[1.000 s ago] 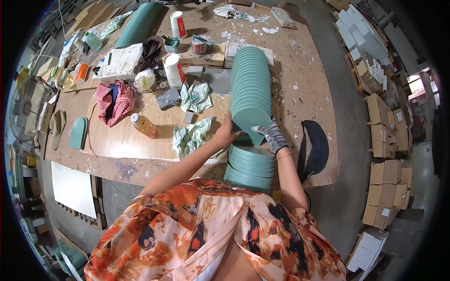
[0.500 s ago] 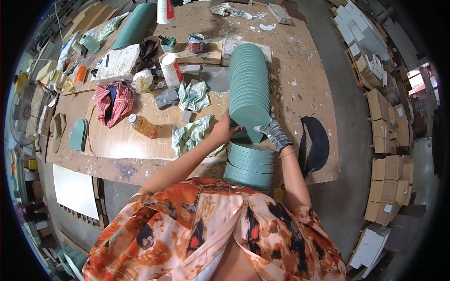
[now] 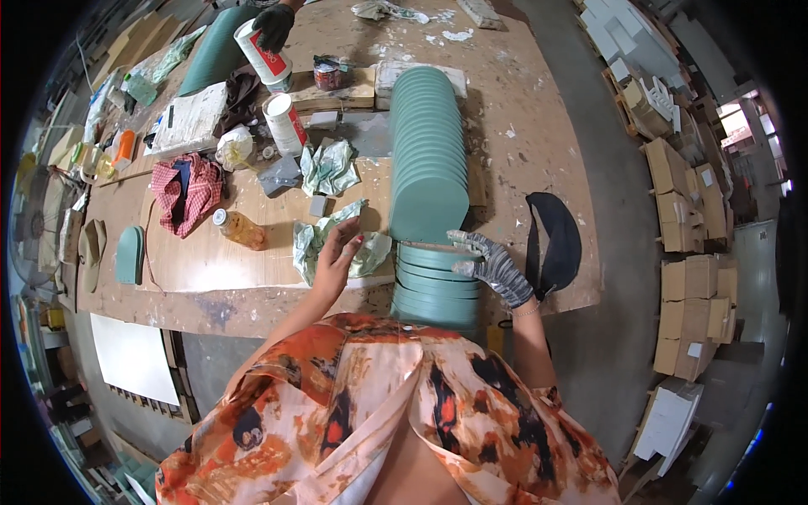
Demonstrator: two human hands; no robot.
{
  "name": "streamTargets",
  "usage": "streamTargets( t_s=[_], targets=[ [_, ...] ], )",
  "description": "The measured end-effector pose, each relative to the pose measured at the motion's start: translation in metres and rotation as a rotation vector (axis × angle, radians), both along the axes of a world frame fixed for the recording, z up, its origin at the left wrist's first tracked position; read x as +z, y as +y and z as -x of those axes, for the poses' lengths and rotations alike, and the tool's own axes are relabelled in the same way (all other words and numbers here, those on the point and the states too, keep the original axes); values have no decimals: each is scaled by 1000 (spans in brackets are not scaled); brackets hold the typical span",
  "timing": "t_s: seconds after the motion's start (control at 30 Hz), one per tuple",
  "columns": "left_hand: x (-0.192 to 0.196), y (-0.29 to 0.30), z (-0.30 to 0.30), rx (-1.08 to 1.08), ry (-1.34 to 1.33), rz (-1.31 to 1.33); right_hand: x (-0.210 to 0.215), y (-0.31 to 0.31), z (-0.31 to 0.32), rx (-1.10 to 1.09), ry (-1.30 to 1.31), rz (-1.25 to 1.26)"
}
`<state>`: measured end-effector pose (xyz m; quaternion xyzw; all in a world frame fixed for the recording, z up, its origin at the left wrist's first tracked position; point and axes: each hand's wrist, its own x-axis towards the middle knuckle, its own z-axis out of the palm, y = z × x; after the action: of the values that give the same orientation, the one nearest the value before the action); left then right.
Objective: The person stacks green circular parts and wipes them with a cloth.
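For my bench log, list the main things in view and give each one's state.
Bare left hand: open, empty.
Grey-gloved right hand: fingers parted.
Row of green round-ended boards: fanned, overlapping.
Nearer stack of green boards: piled.
Clear amber-filled jar: capped.
Red-and-white checked cloth: crumpled.
Farther white-and-red cylindrical can: held by co-worker's dark-gloved hand.

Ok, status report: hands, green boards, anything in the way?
Left hand open over crumpled rag. Gloved right hand, fingers spread, at right edge of near board stack. Green boards overlap in row beyond. No visible obstruction there.
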<state>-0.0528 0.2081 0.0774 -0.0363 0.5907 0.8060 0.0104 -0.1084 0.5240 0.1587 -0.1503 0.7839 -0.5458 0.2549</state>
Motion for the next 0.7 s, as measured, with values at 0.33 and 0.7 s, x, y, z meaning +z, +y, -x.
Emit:
streamTargets(
  t_s=[0.33, 0.7],
  targets=[
    [13, 27, -5, -53, -15, 100, -1, -22, -6, -183, 293, 17],
    [26, 50, -7, -246, 65, 276, -13, -29, -17, -102, 391, -258]
  ],
)
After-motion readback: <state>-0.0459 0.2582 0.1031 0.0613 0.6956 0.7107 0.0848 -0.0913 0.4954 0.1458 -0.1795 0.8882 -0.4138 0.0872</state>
